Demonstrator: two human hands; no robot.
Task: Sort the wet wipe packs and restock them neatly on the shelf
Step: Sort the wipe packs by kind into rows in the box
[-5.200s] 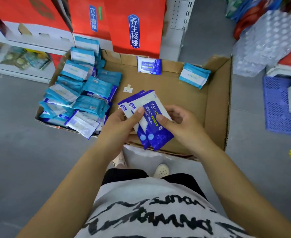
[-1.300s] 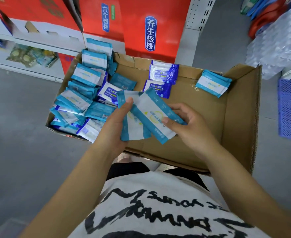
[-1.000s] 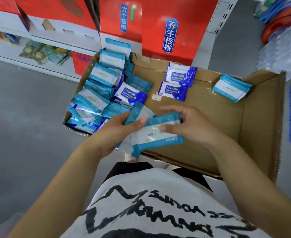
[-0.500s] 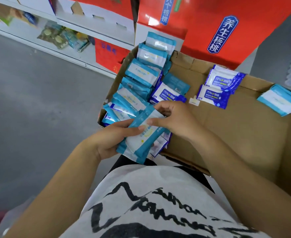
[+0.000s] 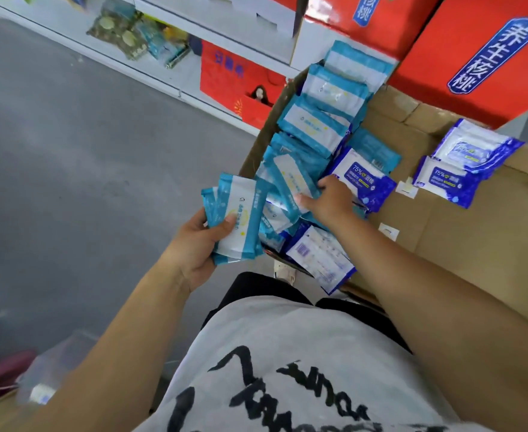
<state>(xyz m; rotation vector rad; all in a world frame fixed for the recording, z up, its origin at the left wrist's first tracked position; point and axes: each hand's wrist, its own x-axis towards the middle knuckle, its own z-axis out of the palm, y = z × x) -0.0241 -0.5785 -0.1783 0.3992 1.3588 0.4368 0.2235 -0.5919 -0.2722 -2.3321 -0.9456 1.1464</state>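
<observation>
My left hand [image 5: 199,244] grips a small stack of teal-and-white wet wipe packs [image 5: 236,218] just outside the left edge of the cardboard box [image 5: 462,238]. My right hand [image 5: 328,202] reaches into the pile of teal packs [image 5: 315,126] at the box's left side, its fingers on one teal pack [image 5: 289,179]; whether it grips that pack is hidden. A dark blue 75% alcohol wipe pack [image 5: 364,179] lies just right of that hand. Two more dark blue packs [image 5: 462,165] sit further right. Another blue-edged pack [image 5: 320,258] lies face down by the box's near edge.
Red gift boxes [image 5: 474,54] stand behind the cardboard box. A low white shelf [image 5: 169,45] with snack bags runs along the upper left. Grey floor [image 5: 69,182] spreads to the left. A small white tag [image 5: 407,189] lies on the box bottom.
The view has swung left. My right hand has let go of the held stack and reached into the teal pile; my left hand alone now holds the stack, moved left of the box.
</observation>
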